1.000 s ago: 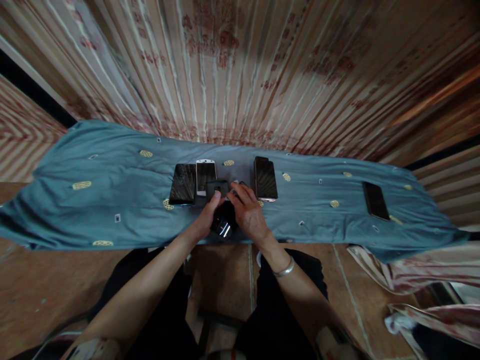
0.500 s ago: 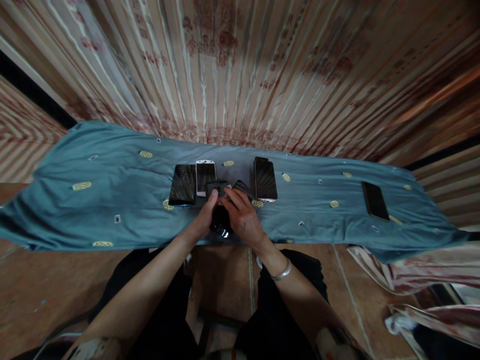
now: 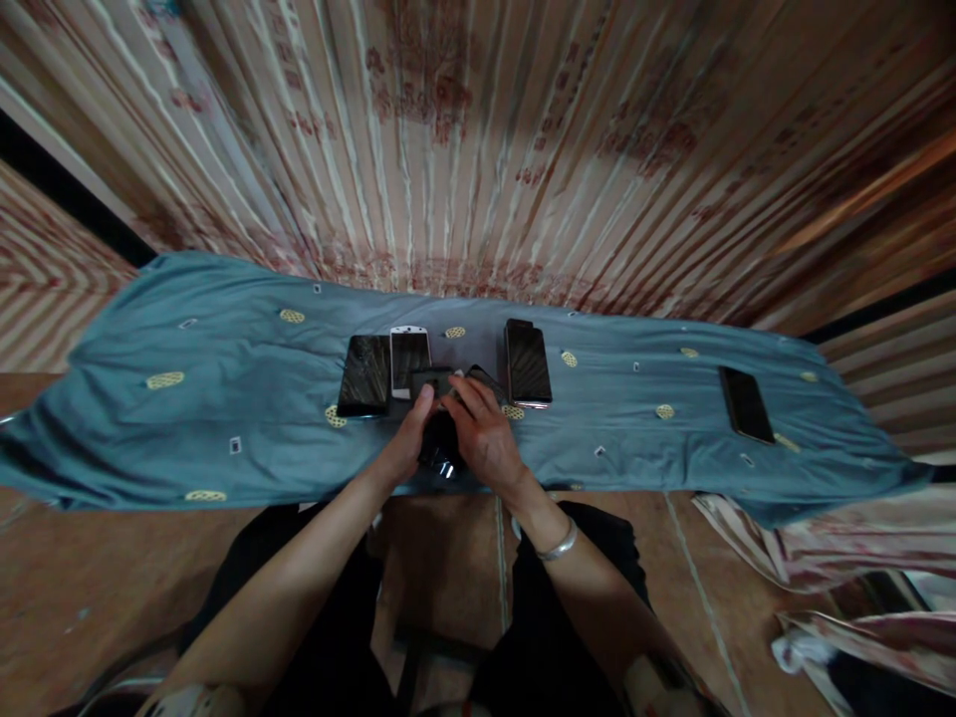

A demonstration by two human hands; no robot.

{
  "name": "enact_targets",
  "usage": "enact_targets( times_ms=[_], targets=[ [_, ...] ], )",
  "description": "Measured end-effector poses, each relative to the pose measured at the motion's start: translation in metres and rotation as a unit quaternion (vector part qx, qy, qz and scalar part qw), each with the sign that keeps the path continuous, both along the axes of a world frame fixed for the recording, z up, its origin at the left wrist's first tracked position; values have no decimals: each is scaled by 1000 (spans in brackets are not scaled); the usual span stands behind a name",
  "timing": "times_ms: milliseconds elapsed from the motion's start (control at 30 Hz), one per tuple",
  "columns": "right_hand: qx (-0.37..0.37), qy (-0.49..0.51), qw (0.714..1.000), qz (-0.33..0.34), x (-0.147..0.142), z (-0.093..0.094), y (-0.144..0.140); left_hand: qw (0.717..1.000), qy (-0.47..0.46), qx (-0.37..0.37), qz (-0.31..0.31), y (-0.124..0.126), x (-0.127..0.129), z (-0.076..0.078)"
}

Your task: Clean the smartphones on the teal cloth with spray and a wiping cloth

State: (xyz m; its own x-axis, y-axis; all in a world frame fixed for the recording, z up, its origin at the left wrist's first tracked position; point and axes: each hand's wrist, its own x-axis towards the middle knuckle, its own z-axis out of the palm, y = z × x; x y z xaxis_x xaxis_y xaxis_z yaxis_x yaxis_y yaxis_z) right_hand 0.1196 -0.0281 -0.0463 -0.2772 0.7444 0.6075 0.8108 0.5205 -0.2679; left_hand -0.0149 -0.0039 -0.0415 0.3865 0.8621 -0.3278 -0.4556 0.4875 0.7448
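A pleated curtain striped in cream and rust-red (image 3: 463,149) hangs behind a low table draped in a teal cloth with small yellow oval motifs (image 3: 224,398). At the near edge of the cloth, the left hand (image 3: 407,446) and right hand (image 3: 484,438) close around a small glossy black device (image 3: 440,448), one on each side, the left thumb laid on a dark rectangular phone (image 3: 431,379) just beyond it. Farther back lie a black flat phone (image 3: 363,374) and, touching its right edge, a white-framed phone (image 3: 408,349). A large dark phone with a pale rim (image 3: 527,362) lies to the right of the hands, and another black phone (image 3: 744,402) lies well apart at the far right. A silver bangle (image 3: 559,543) circles the right wrist.
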Motion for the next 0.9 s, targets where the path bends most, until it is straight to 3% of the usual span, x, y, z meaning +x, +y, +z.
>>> enact_targets(
  times_ms=[467,900],
  targets=[
    [-22,41,997,-61,25,1,19,993,49,54,-88,-3,-4,5],
    [-23,112,988,-100,36,-6,24,998,-10,29,-56,2,-11,12]
  ],
)
